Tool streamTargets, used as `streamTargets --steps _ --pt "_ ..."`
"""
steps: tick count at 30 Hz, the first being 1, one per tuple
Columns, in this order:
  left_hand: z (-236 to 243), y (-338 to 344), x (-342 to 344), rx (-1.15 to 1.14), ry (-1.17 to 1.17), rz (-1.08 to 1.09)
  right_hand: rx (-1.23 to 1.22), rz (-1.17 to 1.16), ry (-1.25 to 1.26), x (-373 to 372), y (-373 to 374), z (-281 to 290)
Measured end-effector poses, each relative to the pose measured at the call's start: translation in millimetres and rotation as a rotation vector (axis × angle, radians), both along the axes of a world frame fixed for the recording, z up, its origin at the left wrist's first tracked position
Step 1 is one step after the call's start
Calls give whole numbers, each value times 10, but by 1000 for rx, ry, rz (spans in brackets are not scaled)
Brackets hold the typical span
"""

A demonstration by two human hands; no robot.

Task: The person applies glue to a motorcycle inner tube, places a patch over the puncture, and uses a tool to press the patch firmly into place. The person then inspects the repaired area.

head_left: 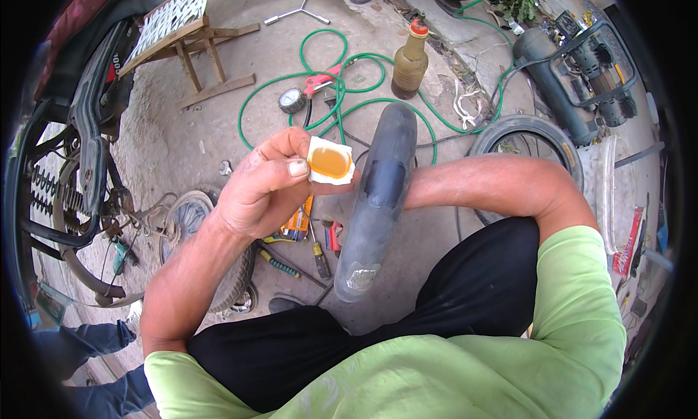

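An orange patch [330, 162] is pinched in the left hand [265, 182], right beside the roughened spot on the upright inner tube [378, 201], whose supporting right hand is hidden behind it, grip unclear.

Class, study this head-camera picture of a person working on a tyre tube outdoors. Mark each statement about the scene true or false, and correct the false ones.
1. The left hand pinches an orange patch on white backing. True.
2. The black inner tube lies flat on the ground. False: it is held up in front of the person, with the right forearm reaching behind it; the right hand is hidden.
3. A green hose lies coiled on the ground. True.
4. The bottle of brownish liquid has tipped over. False: it stands upright.
5. A pressure gauge lies near the hose. True.
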State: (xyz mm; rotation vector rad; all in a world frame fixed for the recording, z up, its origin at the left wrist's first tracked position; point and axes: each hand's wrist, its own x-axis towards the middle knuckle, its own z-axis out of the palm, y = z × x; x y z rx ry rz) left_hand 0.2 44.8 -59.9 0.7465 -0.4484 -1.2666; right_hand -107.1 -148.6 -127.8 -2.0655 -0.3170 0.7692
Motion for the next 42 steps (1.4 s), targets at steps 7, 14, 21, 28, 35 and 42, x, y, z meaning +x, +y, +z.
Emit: streamTargets --steps 7,14,21,28,35,42 --pt "197 112 -156 -101 -163 -349 23 -22 -4 74 -32 -73" --pt "257 79 -307 79 -262 -261 82 -98 -6 104 -123 -70" --pt "120 120 -244 68 -199 -151 310 -352 -61 91 -454 311" --pt "195 -16 114 17 -306 146 77 46 -334 164 -501 185" --pt "181 -472 139 202 -769 385 308 170 -20 107 -222 -288" --pt "-112 -529 86 249 -838 161 159 14 146 -75 -165 -570"
